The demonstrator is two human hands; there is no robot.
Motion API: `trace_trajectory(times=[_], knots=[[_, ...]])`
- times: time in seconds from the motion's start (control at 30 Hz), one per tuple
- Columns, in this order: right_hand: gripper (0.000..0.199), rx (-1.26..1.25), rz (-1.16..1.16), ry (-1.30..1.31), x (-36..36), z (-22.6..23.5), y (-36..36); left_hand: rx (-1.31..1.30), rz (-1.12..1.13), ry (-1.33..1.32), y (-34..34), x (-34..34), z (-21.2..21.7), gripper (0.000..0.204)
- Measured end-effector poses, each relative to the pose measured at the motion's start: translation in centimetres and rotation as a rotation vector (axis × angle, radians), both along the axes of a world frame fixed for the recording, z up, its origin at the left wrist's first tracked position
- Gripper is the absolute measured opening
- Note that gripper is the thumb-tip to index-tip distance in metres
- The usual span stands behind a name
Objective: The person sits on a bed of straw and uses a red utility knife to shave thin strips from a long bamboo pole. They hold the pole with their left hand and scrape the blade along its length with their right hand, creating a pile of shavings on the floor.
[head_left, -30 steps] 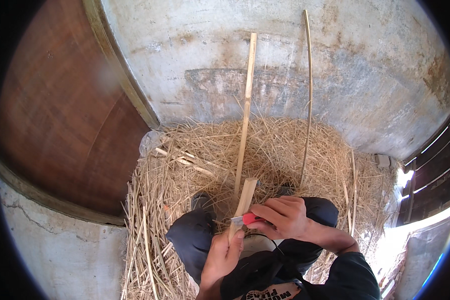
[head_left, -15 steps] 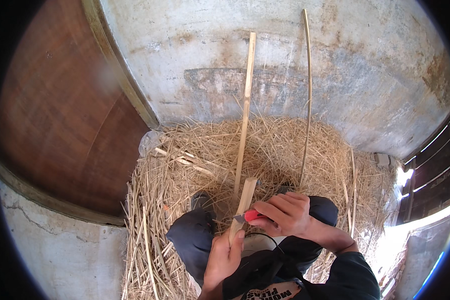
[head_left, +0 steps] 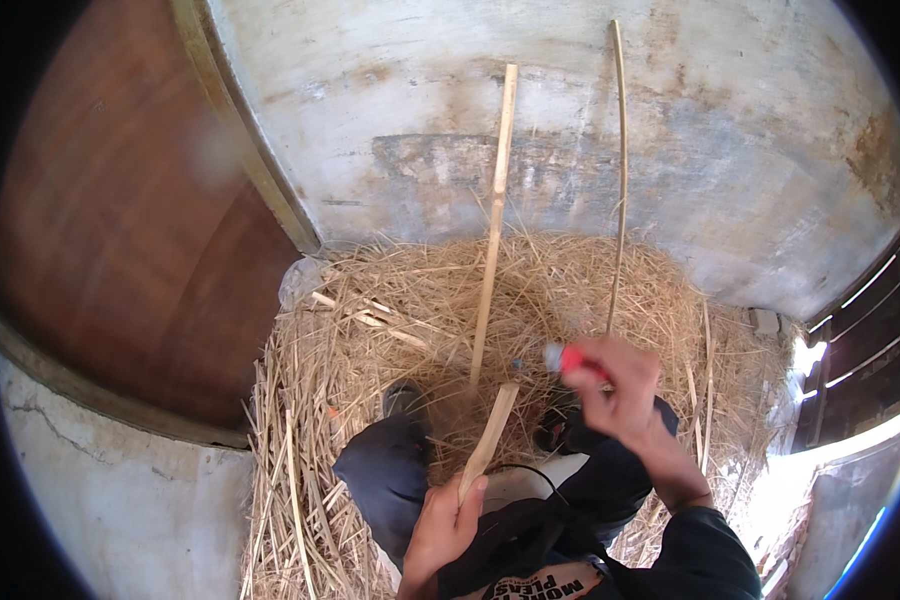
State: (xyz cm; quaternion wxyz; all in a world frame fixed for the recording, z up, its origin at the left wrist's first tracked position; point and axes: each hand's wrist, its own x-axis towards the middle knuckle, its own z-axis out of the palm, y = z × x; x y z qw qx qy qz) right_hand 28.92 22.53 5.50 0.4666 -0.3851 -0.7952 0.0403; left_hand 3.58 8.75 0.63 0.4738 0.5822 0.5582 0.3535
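Our left hand (head_left: pixel 445 525) has its fingers clamped on the strip (head_left: pixel 491 438), which juts forward between our knees (head_left: pixel 380 465); our right hand (head_left: pixel 622 385) has its fingers closed around the red knife (head_left: pixel 573 360), apart from the strip. To pare well, we'd best brace the strip firmly and take shallow strokes away from the left hand. Beyond are straw (head_left: pixel 560 280) and 2 sticks (head_left: pixel 498 195), seen against the wall (head_left: pixel 390 90)

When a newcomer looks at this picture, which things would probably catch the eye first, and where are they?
Probably the red tool, blurred in the right grip, up and right of the pale wooden strip in the left grip. Next, perhaps, the pale stick and thinner stick, seen before the grey wall, and the large brown panel at left.
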Motion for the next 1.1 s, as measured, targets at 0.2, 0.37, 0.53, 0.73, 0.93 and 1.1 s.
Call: trace_trajectory(times=[0.2, 0.37, 0.53, 0.73, 0.93, 1.1], knots=[[0.036, 0.035, 0.123, -0.178, -3.2, -2.0, -3.6, 0.045, 0.108, 0.036, 1.1, 0.6, 1.9, 0.022], [0.037, 0.021, 0.132, -0.191, -3.4, -1.8, -3.8, 0.126, 0.105, 0.052, 1.5, 1.5, 2.5, 0.02], [0.038, 0.059, 0.122, -0.19, -3.4, -1.7, -3.6, 0.19, 0.122, 0.098, 1.6, 2.0, 2.5, 0.022], [0.033, 0.134, 0.087, -0.188, -3.3, -1.4, -3.5, 0.109, 0.109, 0.101, 1.5, 2.1, 3.3, 0.019], [0.033, 0.2, -0.009, -0.181, -1.9, -0.1, -2.1, 0.061, 0.084, 0.095, 0.6, 2.0, 3.3, 0.018], [0.017, 0.152, -0.268, 0.037, 0.7, 1.2, 0.1, 0.016, 0.056, 0.074, -0.6, 1.8, 3.4, 0.02]])
